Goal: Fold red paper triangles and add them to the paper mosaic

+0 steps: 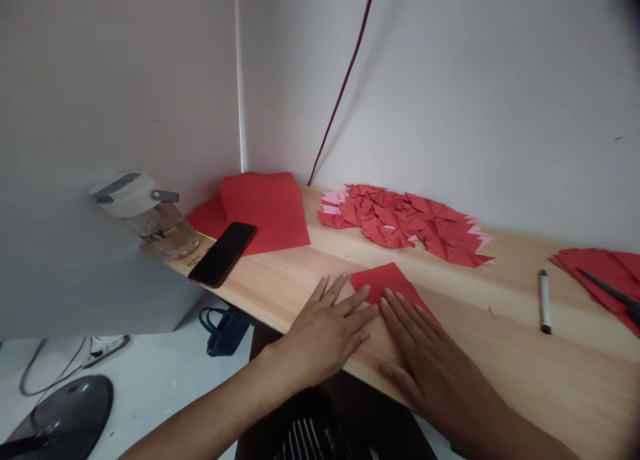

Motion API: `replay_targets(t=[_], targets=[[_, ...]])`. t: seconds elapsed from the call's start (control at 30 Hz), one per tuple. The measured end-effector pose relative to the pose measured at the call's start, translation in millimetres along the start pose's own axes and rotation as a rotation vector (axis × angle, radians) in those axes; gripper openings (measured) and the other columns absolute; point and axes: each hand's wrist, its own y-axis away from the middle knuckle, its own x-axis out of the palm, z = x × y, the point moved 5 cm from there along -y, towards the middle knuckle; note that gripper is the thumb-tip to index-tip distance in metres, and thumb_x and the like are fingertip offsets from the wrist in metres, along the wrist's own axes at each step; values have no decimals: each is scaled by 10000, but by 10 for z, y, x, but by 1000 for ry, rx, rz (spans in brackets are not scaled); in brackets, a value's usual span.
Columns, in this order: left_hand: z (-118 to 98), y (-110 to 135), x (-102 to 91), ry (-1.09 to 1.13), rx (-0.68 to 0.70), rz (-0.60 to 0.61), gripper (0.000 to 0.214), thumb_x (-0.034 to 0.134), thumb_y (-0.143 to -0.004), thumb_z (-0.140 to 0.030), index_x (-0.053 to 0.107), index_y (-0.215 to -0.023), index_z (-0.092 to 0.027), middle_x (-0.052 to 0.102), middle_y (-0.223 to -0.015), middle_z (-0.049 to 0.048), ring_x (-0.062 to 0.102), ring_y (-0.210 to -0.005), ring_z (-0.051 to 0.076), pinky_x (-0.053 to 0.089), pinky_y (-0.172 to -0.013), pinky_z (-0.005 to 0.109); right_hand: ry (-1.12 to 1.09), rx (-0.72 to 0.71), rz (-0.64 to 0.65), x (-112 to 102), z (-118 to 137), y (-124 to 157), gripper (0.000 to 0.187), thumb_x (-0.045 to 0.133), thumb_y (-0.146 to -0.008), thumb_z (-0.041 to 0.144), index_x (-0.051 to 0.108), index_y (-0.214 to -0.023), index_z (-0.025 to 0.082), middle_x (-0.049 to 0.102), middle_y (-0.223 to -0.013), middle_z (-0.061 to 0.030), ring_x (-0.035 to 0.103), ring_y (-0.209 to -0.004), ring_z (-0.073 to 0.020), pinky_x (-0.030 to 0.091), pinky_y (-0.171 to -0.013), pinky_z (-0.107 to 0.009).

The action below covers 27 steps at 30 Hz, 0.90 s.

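A piece of red paper (383, 278) lies near the front edge of the wooden table, its near part covered by my hands. My left hand (330, 327) rests flat with fingers spread, the fingertips touching the paper's left side. Over the paper's right side lies my right hand (425, 347), fingers stretched out and thumb apart. Neither hand grips anything. Behind them, against the wall, sits a pile of folded red and pink paper pieces (395, 217).
At the back left are large red paper sheets (267, 210), a black phone (223, 253) and a clear water bottle (167, 227) near the table edge. To the right lie a marker (545, 303), more red paper (593, 273) and black scissors (613, 292). A dark blue bag (227, 332) is below.
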Motion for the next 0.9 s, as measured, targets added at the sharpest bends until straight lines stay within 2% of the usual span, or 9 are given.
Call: replay_targets(t=[0.1, 0.3, 0.47, 0.57, 0.63, 0.73, 0.8, 0.9], targets=[[5, -1, -2, 5, -8, 13, 479, 305, -1025, -407, 349, -1499, -347, 319, -1593, -38, 119, -1516, 272, 132, -1226, 544, 46, 46, 12, -24, -81, 116, 841, 434, -962, 465, 2, -1586, 103, 426, -1519, -213, 449, -1376, -320, 452, -1036, -500], [3, -20, -40, 12, -8, 26, 467, 281, -1029, -407, 414, -1468, -317, 330, -1589, -21, 121, -1514, 293, 106, -1220, 571, 161, 63, -9, -141, -88, 253, 796, 332, -986, 452, -10, -1575, 41, 492, -1449, -265, 552, -1285, -326, 492, -973, -497], [72, -64, -121, 15, 2, 54, 450, 268, -1031, -425, 467, -1427, -354, 338, -1584, -26, 134, -1512, 285, 135, -1211, 565, 205, 30, -14, -242, 14, 334, 769, 320, -992, 446, 31, -1577, 40, 573, -1383, -232, 605, -1225, -313, 471, -964, -485], [30, -111, -149, -41, 20, 35, 436, 286, -1029, -411, 528, -1382, -329, 362, -1573, -13, 145, -1510, 297, 134, -1206, 577, 219, 37, -28, -277, 42, 378, 757, 323, -991, 453, 74, -1576, 43, 585, -1371, -224, 613, -1212, -308, 440, -976, -478], [-80, -140, -116, -112, 54, -1, 434, 302, -1026, -376, 559, -1355, -259, 376, -1566, 18, 170, -1502, 320, 140, -1200, 593, 225, 32, -40, -281, 50, 393, 741, 337, -987, 454, 138, -1567, 37, 587, -1370, -223, 608, -1216, -309, 411, -996, -477], [-322, -159, 18, -196, 144, -66, 498, 273, -1033, -372, 461, -1428, -134, 372, -1566, 77, 282, -1465, 285, 182, -1213, 519, 248, 19, -38, -257, 48, 398, 652, 346, -985, 443, 330, -1495, 37, 605, -1354, -216, 598, -1222, -308, 373, -1022, -483], [-455, -152, 129, -212, 194, -78, 541, 246, -1036, -401, 396, -1465, -107, 396, -1553, 81, 325, -1445, 252, 238, -1202, 453, 267, 9, -24, -235, 46, 395, 584, 344, -983, 440, 461, -1399, 47, 611, -1348, -215, 599, -1215, -314, 365, -1018, -493], [-514, -125, 221, -216, 207, -79, 572, 207, -1035, -436, 384, -1472, -111, 395, -1555, 67, 347, -1434, 228, 273, -1186, 405, 283, -8, -13, -226, 50, 392, 544, 346, -977, 423, 536, -1318, 43, 609, -1346, -224, 602, -1203, -324, 363, -1002, -506]])
